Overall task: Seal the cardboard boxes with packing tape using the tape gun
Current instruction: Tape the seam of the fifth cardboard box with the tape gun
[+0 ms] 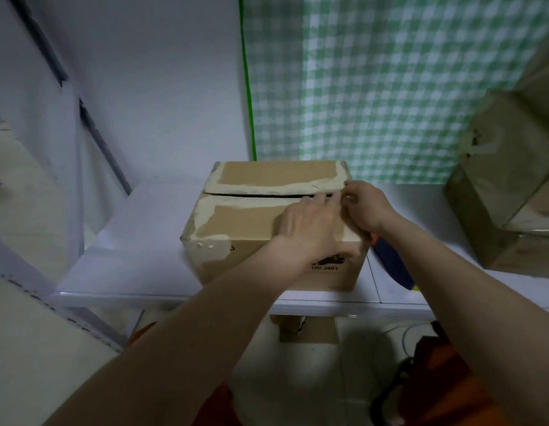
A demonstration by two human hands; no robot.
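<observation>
A brown cardboard box point(236, 219) with torn, pale patches stands on the white table point(137, 265). Its two top flaps are folded down with a dark gap between them. My left hand point(310, 226) lies flat on the near flap, fingers stretched toward the seam. My right hand point(365, 207) has curled fingers at the right end of the seam, touching the flap edge; what it pinches I cannot tell. A blue and orange object point(393, 262), possibly the tape gun, lies on the table just right of the box, partly hidden by my right forearm.
Stacked cardboard boxes point(510, 186) wrapped in tape stand at the right. A green checked curtain point(390, 87) hangs behind. Another small box point(307, 330) sits under the table. A dark bag and orange fabric point(436, 379) lie on the floor at lower right.
</observation>
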